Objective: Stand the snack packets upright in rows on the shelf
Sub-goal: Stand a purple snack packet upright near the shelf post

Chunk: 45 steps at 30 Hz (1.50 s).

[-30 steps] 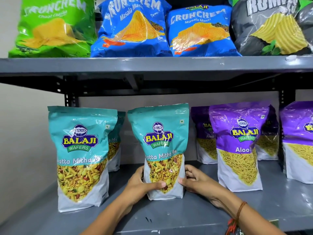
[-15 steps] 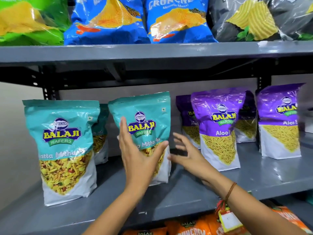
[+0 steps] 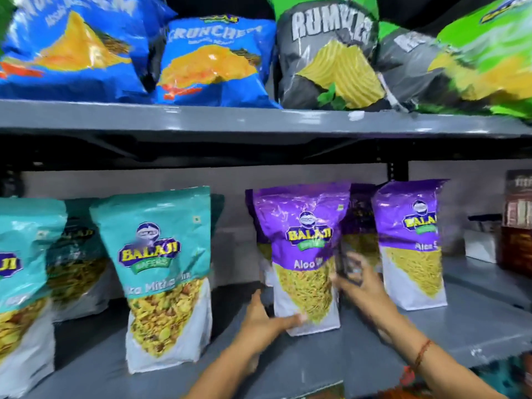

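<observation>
A purple Balaji Aloo packet (image 3: pixel 302 240) stands upright on the grey lower shelf (image 3: pixel 475 326), and both my hands hold it. My left hand (image 3: pixel 264 321) grips its lower left corner, thumb across the white front. My right hand (image 3: pixel 362 289), blurred, presses against its right edge. A second purple packet (image 3: pixel 411 240) stands to the right, with more purple packets behind. To the left stand a teal Balaji mix packet (image 3: pixel 164 254), slightly tilted, and another teal packet (image 3: pixel 20 283) at the frame edge, with others behind them.
The upper shelf (image 3: pixel 201 116) carries blue Crunchem bags (image 3: pixel 213 61), a grey Rumbles bag (image 3: pixel 331 59) and green bags (image 3: pixel 486 53). Dark boxes (image 3: pixel 518 226) stand at the far right of the lower shelf. Orange packets show below the shelf edge.
My hands let go of the teal packet and moved right onto the purple Aloo packet. The camera view swung right with them.
</observation>
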Each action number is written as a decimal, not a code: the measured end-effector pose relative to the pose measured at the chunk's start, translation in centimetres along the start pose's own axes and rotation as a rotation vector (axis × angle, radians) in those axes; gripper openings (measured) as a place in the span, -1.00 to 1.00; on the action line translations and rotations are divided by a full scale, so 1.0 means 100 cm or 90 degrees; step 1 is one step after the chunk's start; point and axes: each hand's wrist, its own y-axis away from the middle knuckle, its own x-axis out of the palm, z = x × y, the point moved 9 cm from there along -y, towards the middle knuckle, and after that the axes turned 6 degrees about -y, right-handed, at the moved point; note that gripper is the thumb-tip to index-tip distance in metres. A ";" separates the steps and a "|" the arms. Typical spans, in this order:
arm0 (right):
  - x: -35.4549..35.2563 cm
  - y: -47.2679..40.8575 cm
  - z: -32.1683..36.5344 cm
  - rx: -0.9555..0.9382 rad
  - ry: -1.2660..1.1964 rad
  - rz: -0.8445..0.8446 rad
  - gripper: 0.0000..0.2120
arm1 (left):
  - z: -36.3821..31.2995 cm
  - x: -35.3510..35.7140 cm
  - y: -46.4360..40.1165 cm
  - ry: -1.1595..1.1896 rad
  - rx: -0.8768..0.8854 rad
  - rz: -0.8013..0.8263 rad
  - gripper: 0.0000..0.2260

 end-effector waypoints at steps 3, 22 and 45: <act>0.016 0.003 -0.056 0.169 -0.008 0.255 -0.09 | 0.022 0.014 -0.018 0.063 -0.033 0.008 -0.41; 0.043 0.002 -0.051 0.193 -0.149 0.421 -0.41 | 0.033 0.019 -0.029 0.088 -0.049 -0.004 -0.17; -0.238 -0.065 -0.040 -0.024 0.049 -0.204 -0.14 | -0.074 0.232 -0.057 -0.119 0.142 0.019 -0.04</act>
